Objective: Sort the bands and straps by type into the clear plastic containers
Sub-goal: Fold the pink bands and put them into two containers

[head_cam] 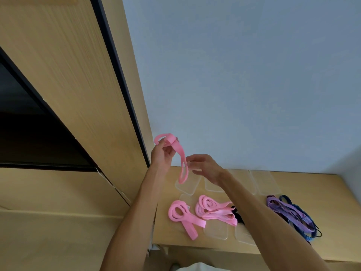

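Holding a flat pink elastic band [180, 159] up above the light wooden desk [322, 194], the left hand [163, 154] had its fingers [162, 141] pinched shut on the band's bunched upper loops, while the rest of the band hung down in long loops toward the far-left clear plastic container [188, 187]. The right hand [205, 167] hovered just right of the hanging loops with its fingers [192, 158] loosely spread and open; whether they touched the band could not be told. On the desk, nearer the person, a coiled pink band [182, 217] lay at the left, and just right of it sat a heap of more pink bands [214, 212] with something black [237, 214] at its right edge. Further right, well apart from the pink ones, lay a tangle of purple and dark blue straps [293, 214]. Other clear containers [264, 181] stood in a row along the far edge of the desk, and more lay nearer [216, 230], partly under the pink heap.
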The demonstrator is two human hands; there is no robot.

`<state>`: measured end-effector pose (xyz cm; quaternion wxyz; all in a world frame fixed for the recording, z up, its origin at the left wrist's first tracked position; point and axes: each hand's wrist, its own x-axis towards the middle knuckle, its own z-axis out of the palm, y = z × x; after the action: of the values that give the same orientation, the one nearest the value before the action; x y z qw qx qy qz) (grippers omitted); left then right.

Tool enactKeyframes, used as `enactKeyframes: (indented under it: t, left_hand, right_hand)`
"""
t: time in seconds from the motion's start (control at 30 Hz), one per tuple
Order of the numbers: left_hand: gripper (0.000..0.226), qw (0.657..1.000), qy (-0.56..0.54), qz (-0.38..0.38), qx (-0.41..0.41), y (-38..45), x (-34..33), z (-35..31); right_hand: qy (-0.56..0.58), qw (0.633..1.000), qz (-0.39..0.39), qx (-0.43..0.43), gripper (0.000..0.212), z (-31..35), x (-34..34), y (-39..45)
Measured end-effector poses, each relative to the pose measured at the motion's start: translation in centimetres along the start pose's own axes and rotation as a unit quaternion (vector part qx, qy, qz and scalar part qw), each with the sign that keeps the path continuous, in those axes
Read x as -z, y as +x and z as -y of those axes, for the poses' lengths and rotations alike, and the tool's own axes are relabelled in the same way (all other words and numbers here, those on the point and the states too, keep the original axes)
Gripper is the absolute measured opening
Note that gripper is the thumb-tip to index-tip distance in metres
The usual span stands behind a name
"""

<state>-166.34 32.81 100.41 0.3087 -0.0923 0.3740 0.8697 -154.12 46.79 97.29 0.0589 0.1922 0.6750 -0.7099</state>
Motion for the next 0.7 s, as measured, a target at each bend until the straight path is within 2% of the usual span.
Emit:
enactKeyframes:
  t: [0.07,0.13,0.23,0.33,0.43,0.5,0.6,0.7]
  left_hand:
    - [0.021,1.0,-0.012,-0.001,-0.001,-0.1,0.3,-0.1]
    - [0.024,1.0,-0.009,-0.01,0.005,-0.2,0.4,0.3]
    - [0.022,0.999,0.042,-0.02,0.002,-0.2,0.5,0.6]
    - [0.01,0.984,0.167,-0.051,-0.035,0.3,1.0,0.5]
    - [0.009,0.952,0.274,-0.104,-0.083,1.0,1.9,-0.1]
    - [0.007,0.942,0.299,-0.137,-0.068,1.3,3.0,-0.6]
    - [0.008,0.948,0.279,-0.15,-0.015,1.6,4.1,-0.3]
    - [0.011,0.953,0.258,-0.156,-0.021,1.5,3.9,0.8]
  right_hand:
    - [0.015,0.999,0.034,-0.012,0.028,0.0,-0.5,0.0]
    - [0.009,0.999,0.036,-0.017,0.027,-0.1,-1.2,0.2]
    - [-0.003,0.999,-0.048,-0.017,0.016,-0.6,-2.0,0.5]
    - [0.026,0.994,-0.096,-0.048,0.015,-0.9,-1.7,0.3]
    - [0.161,0.966,-0.195,-0.055,0.022,-1.2,0.1,-0.4]
    - [0.245,0.939,-0.236,-0.056,0.019,-1.4,1.6,-0.9]
    - [0.307,0.919,-0.241,-0.051,0.013,-1.6,3.0,-1.6]
    - [0.364,0.909,-0.204,-0.025,0.01,-1.2,2.8,-1.8]
